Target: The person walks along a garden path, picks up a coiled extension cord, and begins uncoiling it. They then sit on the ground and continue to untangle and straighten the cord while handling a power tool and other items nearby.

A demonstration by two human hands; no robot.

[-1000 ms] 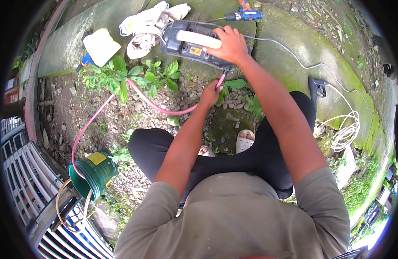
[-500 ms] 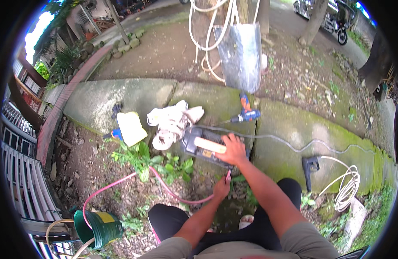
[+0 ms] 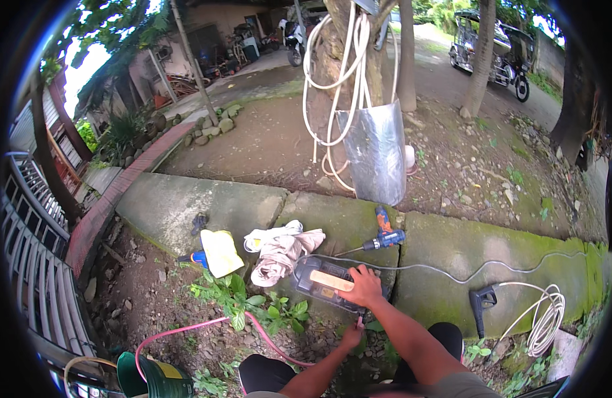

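On the mossy concrete slab lies a black boxy machine, seemingly a portable pressure washer [image 3: 332,295], with a pale orange carrying handle along its top. My right hand [image 3: 364,288] grips its right end beside the handle, fingers curled over it. At the machine's near edge, my left hand [image 3: 351,335] is closed round the end of a pink hose [image 3: 266,338]; the exact joint is too small to make out. That hose runs left into a green bucket [image 3: 167,381]. A grey cord [image 3: 438,268] trails from the machine to the right.
Left of the machine lie a bundled pale cloth [image 3: 286,252] and a yellow cloth [image 3: 221,253] over a blue-handled tool. Beyond it rests a blue-orange cordless drill [image 3: 385,232]. A black spray gun [image 3: 480,308] with a coiled white hose [image 3: 547,325] is at right. A metal sheet [image 3: 375,156] leans against a tree.
The view has tilted up, so the slab and tools sit lower in the picture and more of the yard shows. Both hands keep their places at the machine.
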